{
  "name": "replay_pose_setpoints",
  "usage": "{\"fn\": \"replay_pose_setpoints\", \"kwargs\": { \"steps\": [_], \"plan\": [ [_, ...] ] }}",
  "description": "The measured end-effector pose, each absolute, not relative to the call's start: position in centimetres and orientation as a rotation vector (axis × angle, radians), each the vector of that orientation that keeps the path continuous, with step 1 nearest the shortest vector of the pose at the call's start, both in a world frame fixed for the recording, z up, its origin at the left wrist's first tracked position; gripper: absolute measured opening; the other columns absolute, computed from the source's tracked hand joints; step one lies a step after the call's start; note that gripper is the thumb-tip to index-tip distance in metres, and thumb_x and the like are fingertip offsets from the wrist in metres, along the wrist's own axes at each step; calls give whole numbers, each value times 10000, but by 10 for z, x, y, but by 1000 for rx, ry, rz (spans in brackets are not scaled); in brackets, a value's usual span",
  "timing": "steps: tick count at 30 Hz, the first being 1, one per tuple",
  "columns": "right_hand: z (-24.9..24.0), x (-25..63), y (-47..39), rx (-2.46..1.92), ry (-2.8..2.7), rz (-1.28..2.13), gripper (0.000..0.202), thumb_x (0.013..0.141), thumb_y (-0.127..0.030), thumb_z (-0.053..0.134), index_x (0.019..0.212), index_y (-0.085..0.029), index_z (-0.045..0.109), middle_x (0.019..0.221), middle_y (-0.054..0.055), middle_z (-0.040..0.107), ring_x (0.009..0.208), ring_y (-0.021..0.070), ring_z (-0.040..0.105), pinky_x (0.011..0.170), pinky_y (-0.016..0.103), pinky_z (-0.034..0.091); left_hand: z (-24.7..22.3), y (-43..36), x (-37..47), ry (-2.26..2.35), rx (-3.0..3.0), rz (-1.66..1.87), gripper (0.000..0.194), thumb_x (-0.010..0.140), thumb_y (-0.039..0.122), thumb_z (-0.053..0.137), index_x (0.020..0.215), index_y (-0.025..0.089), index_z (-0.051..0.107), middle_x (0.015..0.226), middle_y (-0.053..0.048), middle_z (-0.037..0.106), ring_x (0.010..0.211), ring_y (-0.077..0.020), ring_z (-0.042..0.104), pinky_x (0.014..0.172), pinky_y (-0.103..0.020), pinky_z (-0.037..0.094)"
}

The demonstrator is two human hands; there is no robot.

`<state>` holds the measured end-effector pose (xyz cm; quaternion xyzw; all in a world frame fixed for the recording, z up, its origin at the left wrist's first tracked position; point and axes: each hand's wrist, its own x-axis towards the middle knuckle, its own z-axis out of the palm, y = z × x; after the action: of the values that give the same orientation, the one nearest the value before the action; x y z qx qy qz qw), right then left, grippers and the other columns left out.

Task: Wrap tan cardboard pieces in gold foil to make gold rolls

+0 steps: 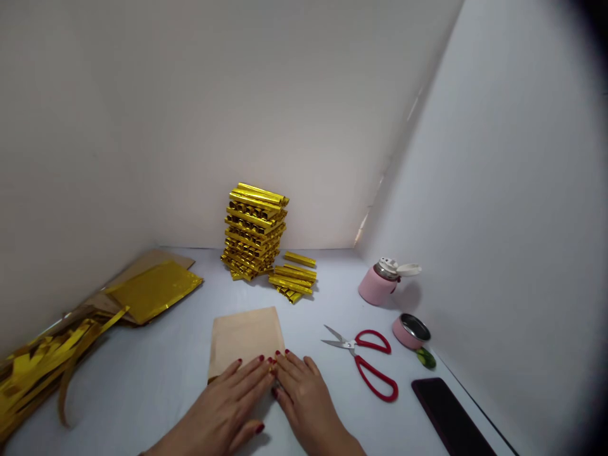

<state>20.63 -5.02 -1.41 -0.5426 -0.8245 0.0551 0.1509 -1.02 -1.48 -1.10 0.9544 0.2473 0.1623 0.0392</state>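
A square sheet of tan paper (247, 335), probably the back of gold foil paper, lies on the table in front of me. My left hand (232, 399) rests across its near edge with fingers stretched out and the thumb apart. Beside it, my right hand (306, 392) lies over the near right corner, fingers extended and thumb tucked inward. The fingertips of both hands meet at that edge, which they mostly cover. Whether the edge is curled beneath them is hidden. Right of my hands, red-handled scissors (351, 345) lie with their blades apart.
A stack of gold paper tubes (256, 231) rises at the back, with loose gold tubes (294, 278) beside it. Gold sheets (156, 291) and gold strips (42, 367) lie left. At right are a pink flask (377, 286), a pink cup-like lid (403, 334) and a phone (451, 415).
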Motion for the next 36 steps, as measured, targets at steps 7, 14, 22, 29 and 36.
{"fn": "replay_pose_setpoints", "kwargs": {
  "steps": [7,14,22,29,36],
  "plan": [
    [-12,209,-49,-1534,-2302,99,328,888,-169,503,1195,-233,599,1233,45,629,1158,227,556,947,421,436,-19,-9,-1,722,2805,321,650,964,459,413,1482,266,69,1488,-74,280,1346,-256,306,1066,-469,309],
    [-22,264,-50,-1731,-1833,-235,282,940,-255,392,1004,-164,651,992,126,695,937,254,636,830,416,491,-17,-12,-1,785,2780,388,631,948,447,458,1475,286,149,1477,-66,311,1343,-256,314,1070,-469,313],
    [-38,327,-76,-1978,-1790,-541,406,972,-429,257,812,-188,542,716,107,578,661,280,554,569,420,458,-22,-15,3,913,2756,422,605,940,420,483,1464,276,217,1477,-65,322,1333,-260,337,1060,-476,332],
    [-33,295,-67,-1695,-2020,-368,288,984,-271,262,1055,-154,516,876,107,605,785,224,593,683,348,525,-5,-13,17,974,2812,250,497,889,422,555,1317,179,485,1382,-127,479,1264,-299,445,1042,-510,352],
    [-27,278,-64,-1590,-2247,-256,340,969,-174,307,1197,-157,560,811,75,564,688,189,565,606,294,506,-20,-4,10,900,2736,491,449,949,357,480,1361,203,388,1438,-94,411,1314,-244,380,1059,-429,368]
  ]
}}
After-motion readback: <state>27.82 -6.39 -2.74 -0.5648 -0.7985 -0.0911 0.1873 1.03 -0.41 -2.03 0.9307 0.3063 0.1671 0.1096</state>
